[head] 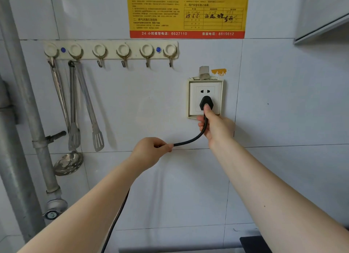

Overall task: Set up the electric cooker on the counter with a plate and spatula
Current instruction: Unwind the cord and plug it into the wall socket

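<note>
A black plug sits in the lower holes of the white wall socket. My right hand grips the plug's base and the cord just below it, thumb against the plug. The black power cord curves down and left into my left hand, which is closed around it, then drops behind my left forearm toward the bottom edge. A slotted metal spatula hangs from the hook rail at the left. The cooker and plate are out of view.
Metal tongs and a perforated skimmer ladle hang beside the spatula. Grey pipes with a valve run down the left. A yellow notice is stuck above. A dark object's corner shows at bottom right.
</note>
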